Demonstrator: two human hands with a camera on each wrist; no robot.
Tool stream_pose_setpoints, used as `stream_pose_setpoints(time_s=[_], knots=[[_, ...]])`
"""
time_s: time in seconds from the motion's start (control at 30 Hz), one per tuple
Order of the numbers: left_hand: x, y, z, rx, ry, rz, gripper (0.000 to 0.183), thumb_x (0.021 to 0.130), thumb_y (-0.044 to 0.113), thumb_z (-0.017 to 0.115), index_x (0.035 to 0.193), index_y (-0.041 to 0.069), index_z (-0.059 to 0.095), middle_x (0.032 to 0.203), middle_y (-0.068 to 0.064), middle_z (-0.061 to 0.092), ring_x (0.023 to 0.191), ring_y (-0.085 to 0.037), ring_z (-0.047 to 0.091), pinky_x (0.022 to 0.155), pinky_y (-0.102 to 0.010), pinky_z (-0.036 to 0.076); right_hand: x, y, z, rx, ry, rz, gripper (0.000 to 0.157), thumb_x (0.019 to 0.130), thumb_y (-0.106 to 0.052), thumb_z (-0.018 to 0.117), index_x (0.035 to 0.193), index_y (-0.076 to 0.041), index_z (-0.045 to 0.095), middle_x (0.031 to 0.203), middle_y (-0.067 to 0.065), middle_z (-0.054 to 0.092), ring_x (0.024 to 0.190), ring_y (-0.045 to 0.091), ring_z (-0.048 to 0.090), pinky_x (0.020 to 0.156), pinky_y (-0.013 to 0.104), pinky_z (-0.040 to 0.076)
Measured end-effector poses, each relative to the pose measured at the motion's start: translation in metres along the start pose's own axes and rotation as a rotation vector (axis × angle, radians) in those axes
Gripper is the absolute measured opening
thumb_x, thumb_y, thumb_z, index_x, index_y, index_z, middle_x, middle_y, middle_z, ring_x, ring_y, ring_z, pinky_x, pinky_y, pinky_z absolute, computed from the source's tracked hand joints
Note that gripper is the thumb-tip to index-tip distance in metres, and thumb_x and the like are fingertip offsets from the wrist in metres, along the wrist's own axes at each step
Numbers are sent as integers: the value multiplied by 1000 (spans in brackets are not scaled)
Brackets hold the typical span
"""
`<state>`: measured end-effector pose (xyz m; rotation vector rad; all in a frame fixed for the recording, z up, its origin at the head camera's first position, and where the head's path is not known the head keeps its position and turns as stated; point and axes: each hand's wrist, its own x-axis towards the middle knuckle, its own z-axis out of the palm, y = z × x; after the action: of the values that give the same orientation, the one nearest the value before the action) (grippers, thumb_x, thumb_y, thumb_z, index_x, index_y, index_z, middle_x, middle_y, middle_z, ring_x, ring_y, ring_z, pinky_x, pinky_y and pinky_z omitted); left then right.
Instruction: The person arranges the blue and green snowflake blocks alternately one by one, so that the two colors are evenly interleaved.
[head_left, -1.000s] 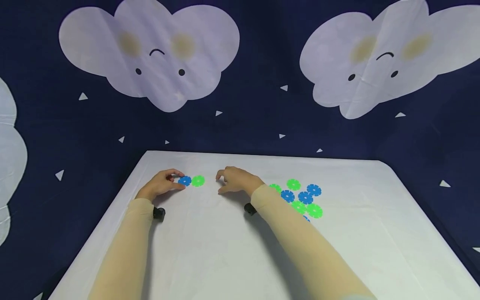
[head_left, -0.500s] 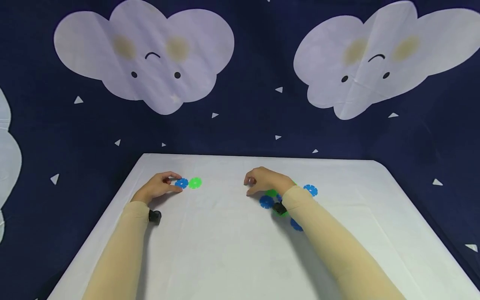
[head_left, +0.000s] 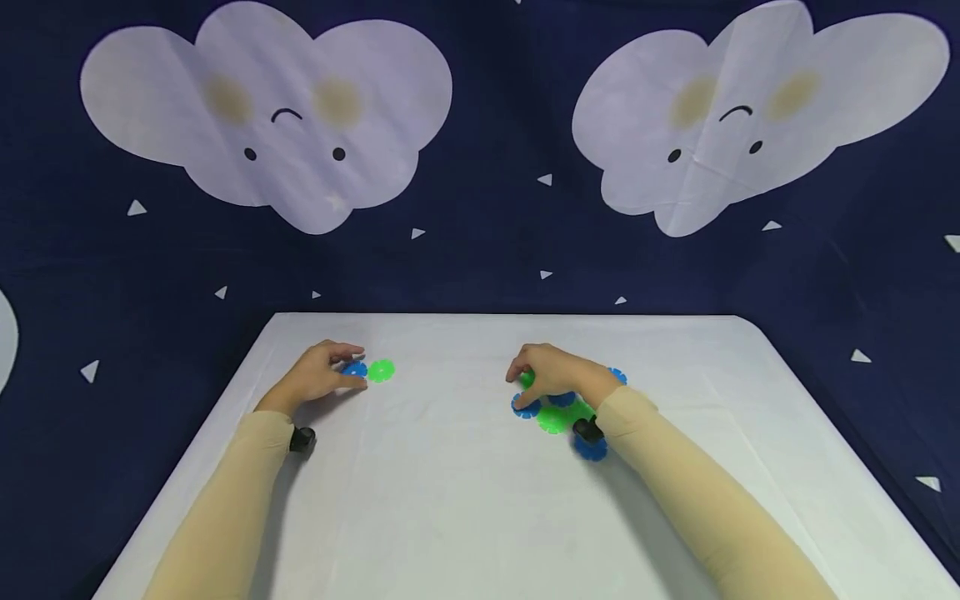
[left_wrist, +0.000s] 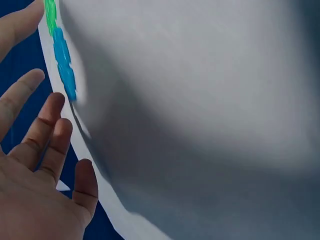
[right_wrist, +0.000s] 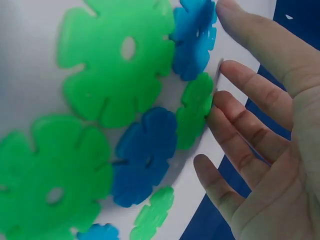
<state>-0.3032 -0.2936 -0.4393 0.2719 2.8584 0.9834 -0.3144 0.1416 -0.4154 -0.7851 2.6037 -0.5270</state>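
Observation:
My left hand (head_left: 318, 372) rests at the table's far left, thumb and fingers spread on either side of a blue notched flower-shaped disc (head_left: 355, 368). A green disc (head_left: 381, 371) lies edge to edge with it. In the left wrist view the fingers of the left hand (left_wrist: 45, 165) are loosely extended, beside the blue disc (left_wrist: 64, 62). My right hand (head_left: 555, 372) is over a cluster of such discs, its thumb at a blue disc (head_left: 527, 408), a green disc (head_left: 527, 379) under its fingers. In the right wrist view, those fingers are extended and apart.
More green discs (head_left: 552, 420) and blue discs (head_left: 591, 448) lie around and below the right wrist, some partly hidden by the arm. The white table (head_left: 450, 500) ends at a far edge before a dark blue cloth backdrop (head_left: 480, 267) with cloud shapes.
My right hand has moved right, from near the green disc at left to over the cluster, and lowered there. The left hand stays by the blue disc. The head view shifts slightly.

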Motion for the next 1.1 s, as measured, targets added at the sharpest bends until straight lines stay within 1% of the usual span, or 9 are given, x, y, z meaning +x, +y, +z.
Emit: stream_pose_setpoints(time_s=[0.1,0.2,0.3,0.37,0.6,0.77,0.97,1.1], knots=[[4,7,3,9,-6,15,69,86,28,90,145,2,65,144,-30,61,142,-53,52,122,-66,40,-3,1,3,-17,19,-19,41,86,-34,93,121,-19,79,137,5,66,128,26,62,115,45,52],[7,11,5,42,-19,5,67,86,31,90,143,5,68,146,-27,62,142,-50,52,121,-73,34,-6,2,7,-23,37,-38,40,86,-34,93,121,-18,80,138,5,65,132,27,61,117,45,51],[11,12,8,81,-27,0,64,86,34,90,140,8,71,148,-25,62,142,-48,52,115,-79,29,-8,3,11,-20,45,-53,40,86,-34,92,120,-18,80,140,6,65,135,29,60,118,46,50],[12,13,10,88,-27,1,60,86,33,89,138,9,72,149,-24,61,142,-48,51,113,-79,28,-10,4,12,-15,48,-52,40,86,-35,93,120,-18,80,140,6,65,136,29,60,119,46,49],[15,15,15,84,-23,11,54,87,30,89,134,8,75,150,-25,59,141,-53,49,115,-80,26,-15,5,15,-9,58,-69,41,86,-37,93,119,-17,80,140,6,64,136,31,60,120,49,48],[18,13,17,81,-25,3,53,88,29,89,135,8,74,150,-24,59,141,-52,49,118,-77,28,-18,7,16,-5,62,-58,42,85,-37,94,119,-18,80,145,9,63,140,34,57,123,52,45],[20,12,18,44,-33,8,53,89,25,88,136,5,73,147,-24,59,139,-47,53,121,-64,40,-20,7,15,-10,58,-57,42,85,-36,94,120,-18,80,148,11,62,143,37,55,125,55,43],[21,10,19,28,-31,8,52,89,24,89,135,5,74,145,-23,60,137,-44,55,121,-61,43,-20,7,15,-21,60,-64,41,85,-35,93,120,-18,80,148,11,63,142,37,56,124,54,43]])
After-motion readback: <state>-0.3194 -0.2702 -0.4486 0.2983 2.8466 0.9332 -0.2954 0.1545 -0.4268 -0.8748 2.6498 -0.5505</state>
